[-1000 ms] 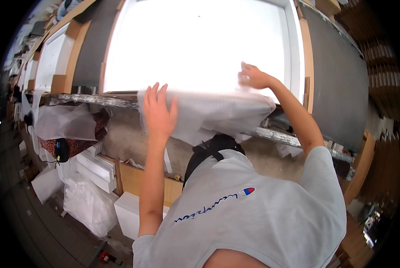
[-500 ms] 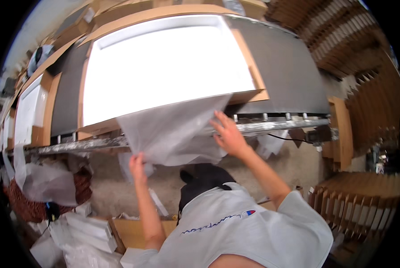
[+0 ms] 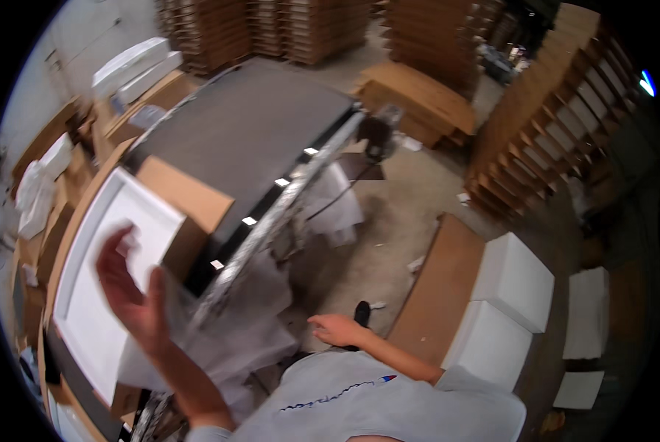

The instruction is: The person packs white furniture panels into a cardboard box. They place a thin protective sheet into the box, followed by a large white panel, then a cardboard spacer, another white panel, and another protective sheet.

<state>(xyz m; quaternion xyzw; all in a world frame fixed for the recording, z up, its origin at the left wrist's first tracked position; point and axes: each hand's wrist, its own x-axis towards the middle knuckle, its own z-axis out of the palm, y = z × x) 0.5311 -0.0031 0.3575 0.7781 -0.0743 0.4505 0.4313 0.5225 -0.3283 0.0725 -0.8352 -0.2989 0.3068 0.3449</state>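
Note:
My left hand (image 3: 135, 295) is raised over a white shallow tray-like panel (image 3: 94, 295) in an open cardboard box (image 3: 186, 195). Its fingers are curved and slightly blurred, the thumb stands apart, and nothing is in it. A translucent white packing sheet (image 3: 245, 313) hangs from the box side over the conveyor's metal edge, beside my left forearm. In front of my body, above the floor, my right hand (image 3: 337, 330) is held low with loosely bent fingers, touching nothing that I can see.
The dark conveyor belt (image 3: 249, 110) runs beyond the box, with a metal rail (image 3: 271, 221) on its near side. White foam blocks (image 3: 510, 283) stand by a brown board (image 3: 440, 287) at right. Stacked cardboard (image 3: 543, 125) stands farther back; foam pieces (image 3: 135, 70) lie at far left.
My view has swung right, so the box now lies at left. Both hands have let go of the packing sheet; the left is over the panel, the right away from the conveyor.

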